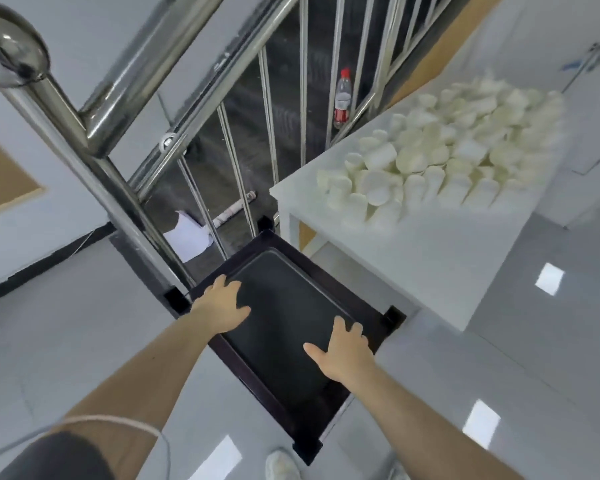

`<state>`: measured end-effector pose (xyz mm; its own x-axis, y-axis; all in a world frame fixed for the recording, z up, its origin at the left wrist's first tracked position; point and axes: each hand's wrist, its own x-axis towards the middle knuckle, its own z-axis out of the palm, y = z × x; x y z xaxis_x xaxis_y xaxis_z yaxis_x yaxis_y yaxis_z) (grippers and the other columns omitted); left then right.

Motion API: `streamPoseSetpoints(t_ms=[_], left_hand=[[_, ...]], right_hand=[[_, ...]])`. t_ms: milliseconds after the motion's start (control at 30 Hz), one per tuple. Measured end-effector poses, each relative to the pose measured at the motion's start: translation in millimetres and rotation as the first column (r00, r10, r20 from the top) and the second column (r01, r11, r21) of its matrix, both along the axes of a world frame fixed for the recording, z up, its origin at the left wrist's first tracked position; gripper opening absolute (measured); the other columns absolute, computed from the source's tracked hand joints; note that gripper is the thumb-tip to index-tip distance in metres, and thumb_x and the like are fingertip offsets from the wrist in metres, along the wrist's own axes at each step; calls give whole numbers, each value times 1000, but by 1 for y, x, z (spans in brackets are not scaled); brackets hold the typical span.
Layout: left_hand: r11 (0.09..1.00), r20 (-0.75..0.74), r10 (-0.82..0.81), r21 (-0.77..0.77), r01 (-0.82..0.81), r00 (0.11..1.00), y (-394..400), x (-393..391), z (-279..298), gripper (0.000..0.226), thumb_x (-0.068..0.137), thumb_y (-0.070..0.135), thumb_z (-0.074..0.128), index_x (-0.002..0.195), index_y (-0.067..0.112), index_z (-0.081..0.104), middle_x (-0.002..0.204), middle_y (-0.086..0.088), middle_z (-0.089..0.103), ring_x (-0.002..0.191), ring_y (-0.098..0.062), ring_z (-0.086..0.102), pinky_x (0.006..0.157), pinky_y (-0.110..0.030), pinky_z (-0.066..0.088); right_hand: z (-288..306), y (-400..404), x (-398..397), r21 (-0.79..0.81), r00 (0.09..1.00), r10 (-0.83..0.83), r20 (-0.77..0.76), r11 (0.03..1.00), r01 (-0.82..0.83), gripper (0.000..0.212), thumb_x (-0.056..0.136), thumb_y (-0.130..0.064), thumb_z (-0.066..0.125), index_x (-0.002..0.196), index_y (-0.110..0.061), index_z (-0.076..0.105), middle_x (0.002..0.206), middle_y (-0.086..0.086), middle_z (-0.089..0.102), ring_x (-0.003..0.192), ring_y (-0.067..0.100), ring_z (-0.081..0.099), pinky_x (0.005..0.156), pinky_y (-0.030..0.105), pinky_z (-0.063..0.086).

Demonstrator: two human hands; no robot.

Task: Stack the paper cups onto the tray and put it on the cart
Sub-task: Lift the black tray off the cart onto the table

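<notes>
Left hand: the left hand (222, 303) lay flat with fingers spread wide, palm down on the left edge of the tray (284, 317), gripping nothing.
Right hand: the right hand (343, 351) was likewise spread open, fingers splayed, resting on the tray's right side near the rim; thumb pointed inward.
Tray: dark, rectangular and bare of cups, it sat within the black frame of the cart (392, 317), directly below the person.
Paper cups: a big loose heap of white paper cups (440, 157) lay on the white surface (430, 268) to the right, well apart from the tray; many on their sides, some nested.
Around: a shiny steel railing (94, 140) ran along the left and behind the cart; beyond its bars stood a plastic bottle (342, 97) with a red cap, and a sheet of paper (187, 237) lay on the dark floor.
Arms: both forearms reached forward and down, roughly parallel, wrists straight.
Below: a pale shoe (281, 465) showed on the glossy grey floor.
</notes>
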<state>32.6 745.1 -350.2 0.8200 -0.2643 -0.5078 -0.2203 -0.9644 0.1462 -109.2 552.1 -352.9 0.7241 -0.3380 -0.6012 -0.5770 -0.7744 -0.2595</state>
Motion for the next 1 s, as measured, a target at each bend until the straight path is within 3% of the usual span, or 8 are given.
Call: streamPoseSetpoints(t_ms=[133,300,467,600,767,900,1000], left_hand=[[999,-34,-51,12,51,998,-4,28,-18,71,91,49,50,149,20,22,158,-10,5,141,-32,21,109,-46,33],[997,-19,-72,4,72,997,-12,51,-35,73,90,49,50,149,19,21,157,-13,8,141,-35,19,109,-48,32],[998,-27,-56,-6,56,998,-17,61,-45,75,90,47,52,150,18,16,155,-14,15,138,-37,25,107,-50,34],[999,-72,-37,-13,36,997,-11,62,-53,75,90,45,53,149,17,16,152,-13,21,134,-36,33,105,-50,37],[999,-79,-8,-50,4,997,-7,69,-54,68,91,41,51,147,16,22,146,-17,28,126,-38,40,101,-47,41],[995,-70,39,-84,-45,997,-7,69,-52,52,92,34,51,135,10,34,135,-21,38,117,-40,46,96,-47,44],[995,-48,74,-61,-76,996,-9,63,-53,40,94,28,48,124,4,39,130,-24,40,111,-40,48,93,-47,45]], right_hand=[[-14,6,-4,28,981,-186,-50,982,187,95,89,-60,53,154,-11,3,151,22,15,131,35,37,97,36,44],[-25,9,-7,85,934,-350,-68,931,355,98,89,-58,57,153,-9,1,148,21,16,115,33,54,75,29,43],[-32,15,-7,174,870,-490,-48,854,490,100,88,-51,61,152,-6,-2,150,21,13,114,33,56,88,34,49],[-36,22,-7,210,834,-552,-27,812,545,100,90,-43,63,150,-1,-5,149,22,16,119,31,52,86,29,43],[-42,25,-5,229,793,-609,-9,771,594,90,92,-28,62,149,2,-1,148,23,19,110,28,53,83,28,44],[-45,24,-7,201,802,-597,2,786,584,83,92,-15,60,148,5,2,146,25,22,107,29,57,86,30,52],[-40,16,-13,180,829,-559,24,818,546,87,93,-10,57,151,4,-7,150,27,16,113,29,54,83,23,46]])
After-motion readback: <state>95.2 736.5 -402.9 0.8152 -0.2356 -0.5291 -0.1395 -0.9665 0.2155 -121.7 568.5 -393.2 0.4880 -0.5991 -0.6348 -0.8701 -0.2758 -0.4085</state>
